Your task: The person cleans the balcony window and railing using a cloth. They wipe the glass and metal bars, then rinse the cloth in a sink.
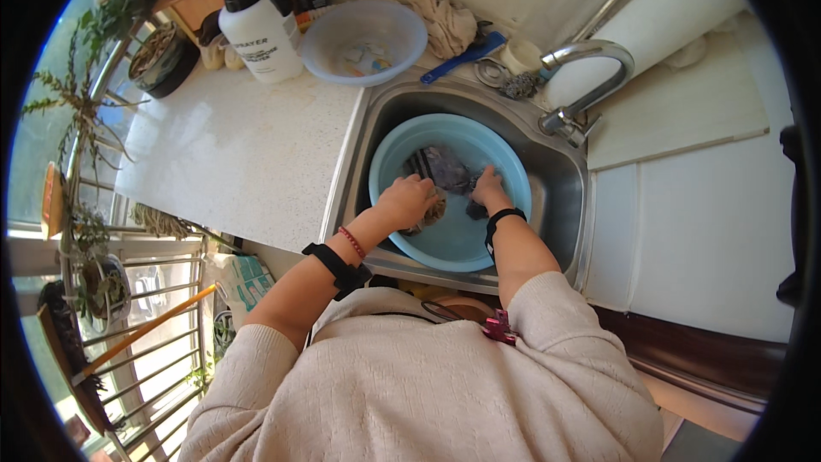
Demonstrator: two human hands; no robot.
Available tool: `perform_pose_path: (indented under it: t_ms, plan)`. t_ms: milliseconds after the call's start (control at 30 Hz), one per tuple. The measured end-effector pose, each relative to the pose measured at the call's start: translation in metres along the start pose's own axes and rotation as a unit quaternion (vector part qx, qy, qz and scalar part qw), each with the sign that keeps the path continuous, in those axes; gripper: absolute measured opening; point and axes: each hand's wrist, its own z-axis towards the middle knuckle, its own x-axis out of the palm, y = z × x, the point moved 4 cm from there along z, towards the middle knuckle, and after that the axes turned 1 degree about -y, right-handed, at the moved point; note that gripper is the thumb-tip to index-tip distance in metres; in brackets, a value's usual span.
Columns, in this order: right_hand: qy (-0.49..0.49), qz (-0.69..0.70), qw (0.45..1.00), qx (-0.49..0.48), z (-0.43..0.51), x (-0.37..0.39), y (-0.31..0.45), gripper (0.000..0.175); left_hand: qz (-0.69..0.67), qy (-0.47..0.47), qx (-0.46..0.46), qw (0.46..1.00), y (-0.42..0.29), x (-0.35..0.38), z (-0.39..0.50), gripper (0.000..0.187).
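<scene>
A light blue plastic basin [449,263] with water in it sits inside a stainless steel sink [564,224]. My left hand [408,201] is over the basin's left side, its fingers closed on a brownish wet cloth [436,208]. At the right side of the basin, my right hand [489,191] grips a dark wet cloth [476,210]. Between and beyond the hands lies a dark grey striped cloth [441,168], partly under water. The fingertips of both hands are partly hidden.
Behind the sink stand a pale bowl [365,74], a crumpled rag [446,25], a blue brush [465,56] and steel wool [519,85]. A chrome faucet [593,51] arches at the back right. A white sprayer bottle [260,38] stands on the left counter [244,154].
</scene>
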Motion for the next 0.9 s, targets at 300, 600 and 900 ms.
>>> perform_pose_path:
  t_ms: [300,600,900]
  plan:
    - [0.214,-0.141,0.956,-0.144,-0.045,-0.028,0.058,0.064,0.098,0.154,0.068,0.981,0.010,0.036,-0.021,0.035]
    - [0.178,-0.159,0.952,-0.193,-0.053,-0.071,0.052,0.053,0.118,0.194,0.071,0.971,0.014,0.045,-0.021,0.042]
    - [-0.060,-0.184,0.883,-0.429,-0.089,-0.113,0.114,0.042,0.078,0.183,0.059,0.978,0.013,0.034,-0.033,0.045]
